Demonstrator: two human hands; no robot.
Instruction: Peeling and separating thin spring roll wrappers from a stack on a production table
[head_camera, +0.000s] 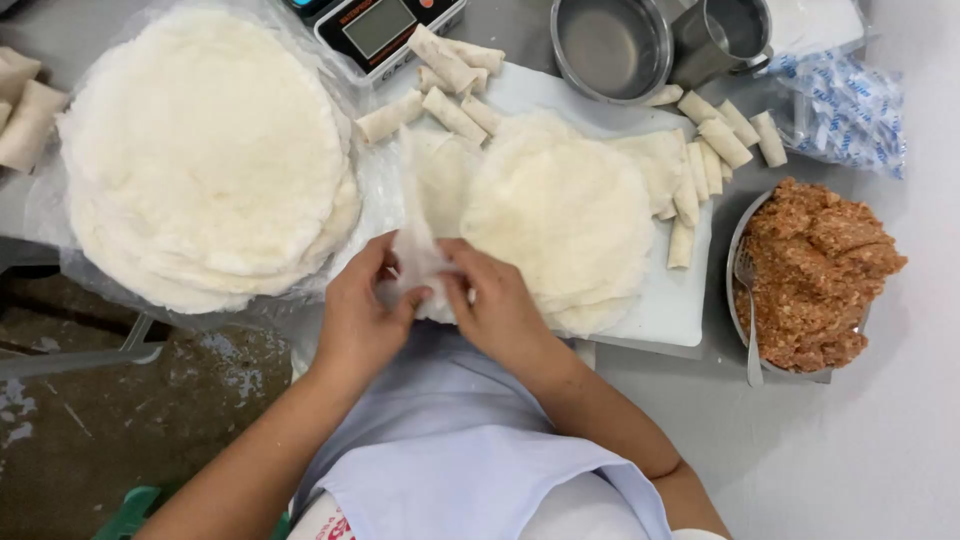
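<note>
My left hand and my right hand both pinch one thin white wrapper sheet, lifted and crumpled between the fingers at the near edge of the white cutting board. Right beside them lies a small stack of round wrappers on the board. A much bigger stack of round wrappers rests on clear plastic at the left. Rolled spring rolls lie along the board's far side and more rolled spring rolls at its right.
A metal bowl of brownish minced filling with a fork stands at the right. A steel bowl, a metal cup, a digital scale and a printed plastic bag sit at the back.
</note>
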